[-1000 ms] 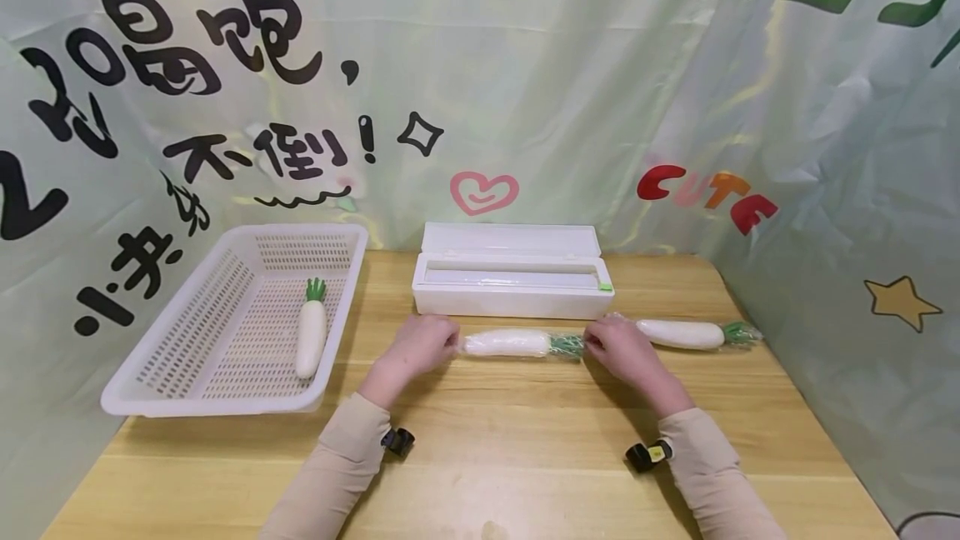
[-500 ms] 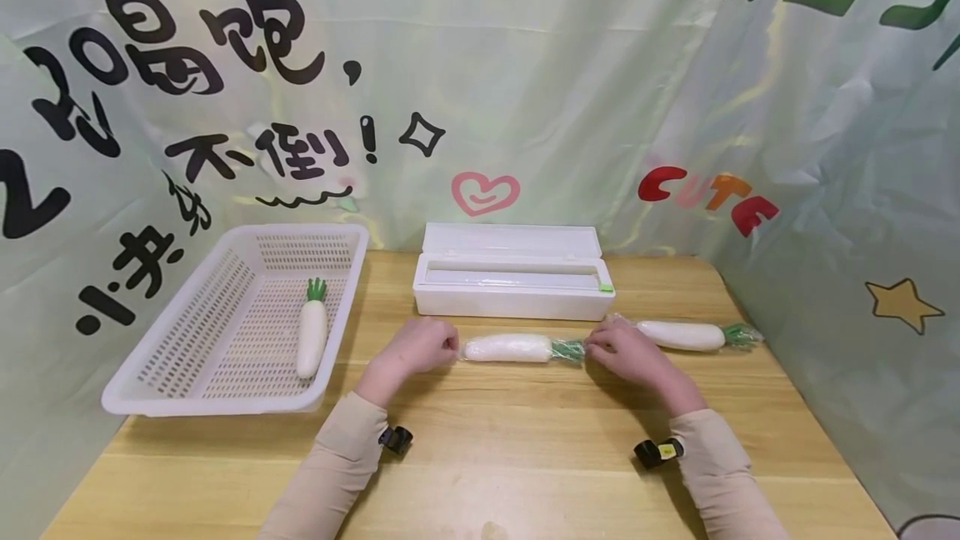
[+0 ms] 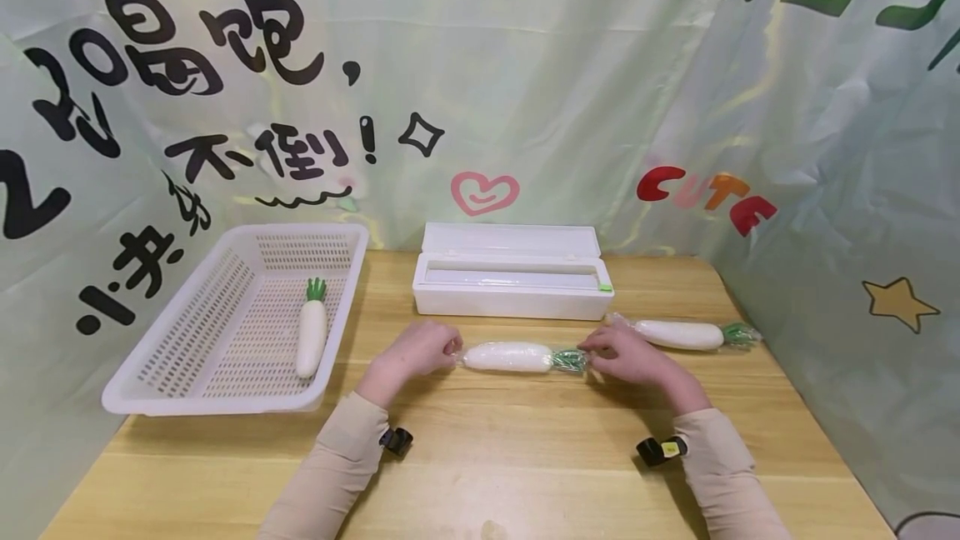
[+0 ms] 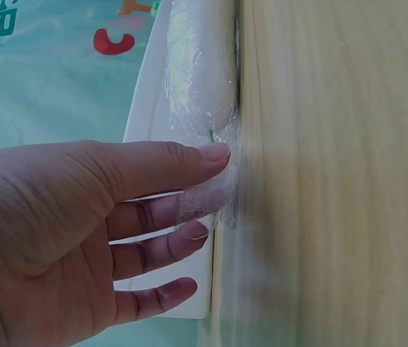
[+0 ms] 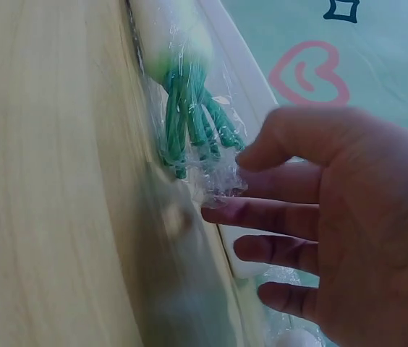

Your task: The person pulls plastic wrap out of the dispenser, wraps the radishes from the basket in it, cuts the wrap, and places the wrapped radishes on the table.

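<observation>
A white radish [image 3: 510,357] wrapped in clear cling film lies crosswise on the table, its green top to the right. My left hand [image 3: 424,347] pinches the film tail at its bare end; in the left wrist view the thumb [image 4: 182,160] lies over the bunched film [image 4: 207,202]. At the leafy end, my right hand [image 3: 624,352] pinches the film's other tail between thumb and index finger. In the right wrist view the green leaves [image 5: 189,119] show through the film, and the remaining fingers are loosely bent.
Another wrapped radish [image 3: 678,335] lies beyond my right hand. Behind stands a white cling film box [image 3: 513,304] with its lid raised. On the left, a white perforated basket [image 3: 217,407] holds one unwrapped radish [image 3: 311,344]. A printed curtain [image 3: 540,107] surrounds the table.
The wrapped radish has moved slightly toward me, and both hands have come along with it. The right forearm has shifted a little to the right. Basket and box are unmoved.
</observation>
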Available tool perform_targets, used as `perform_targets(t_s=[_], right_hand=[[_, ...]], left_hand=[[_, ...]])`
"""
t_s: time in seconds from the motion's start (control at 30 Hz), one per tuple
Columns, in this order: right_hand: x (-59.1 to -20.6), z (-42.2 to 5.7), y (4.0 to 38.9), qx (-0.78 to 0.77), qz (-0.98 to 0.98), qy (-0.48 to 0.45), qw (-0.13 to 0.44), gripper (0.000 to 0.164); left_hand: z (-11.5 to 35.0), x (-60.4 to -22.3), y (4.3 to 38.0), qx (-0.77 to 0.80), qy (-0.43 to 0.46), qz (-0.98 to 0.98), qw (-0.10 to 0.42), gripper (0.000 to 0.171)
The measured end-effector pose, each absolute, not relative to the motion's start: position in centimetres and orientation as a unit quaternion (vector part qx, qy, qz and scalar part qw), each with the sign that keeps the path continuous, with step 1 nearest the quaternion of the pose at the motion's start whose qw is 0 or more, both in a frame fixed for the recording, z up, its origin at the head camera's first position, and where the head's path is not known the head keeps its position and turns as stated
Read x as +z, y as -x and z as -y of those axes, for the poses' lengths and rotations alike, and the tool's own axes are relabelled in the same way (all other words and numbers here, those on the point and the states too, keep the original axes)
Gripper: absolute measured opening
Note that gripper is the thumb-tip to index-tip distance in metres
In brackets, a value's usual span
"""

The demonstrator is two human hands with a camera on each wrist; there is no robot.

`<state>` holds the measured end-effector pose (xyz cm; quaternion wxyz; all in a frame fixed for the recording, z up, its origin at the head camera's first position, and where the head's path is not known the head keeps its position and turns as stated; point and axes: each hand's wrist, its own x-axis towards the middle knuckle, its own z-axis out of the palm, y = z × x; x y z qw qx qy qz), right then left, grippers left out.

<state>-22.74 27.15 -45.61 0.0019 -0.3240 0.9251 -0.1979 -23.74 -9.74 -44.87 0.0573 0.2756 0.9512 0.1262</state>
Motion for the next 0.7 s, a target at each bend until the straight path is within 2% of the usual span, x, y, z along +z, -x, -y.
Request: perform_targets(t_s=[0.13, 0.23, 0.37, 0.53, 0.7], right_hand=[[-45.7, -27.1, 22.8, -0.192, -0.925, 0.329, 0.016, 0.032], [-45.6, -27.0, 22.9, -0.201, -0.925, 0.32, 0.027, 0.033], [-45.6, -26.7, 22.9, -0.218, -0.927, 0.304, 0.03, 0.028], [-45.9, -26.2, 23.0, -0.206, -0.928, 0.308, -0.041, 0.007], [-46.6, -25.7, 23.1, -0.161, -0.932, 0.303, -0.118, 0.017]], left_hand=[[9.6, -45.1, 23.7, 0.109, -0.278, -0.953, 0.051, 0.004], [9.5, -45.1, 23.7, 0.1, -0.28, -0.954, 0.037, 0.013], [9.4, -45.1, 23.6, 0.094, -0.277, -0.956, 0.015, 0.02], [9.3, -45.1, 23.6, 0.096, -0.263, -0.96, -0.016, 0.019], [9.2, -45.3, 23.7, 0.1, -0.247, -0.963, -0.046, 0.017]])
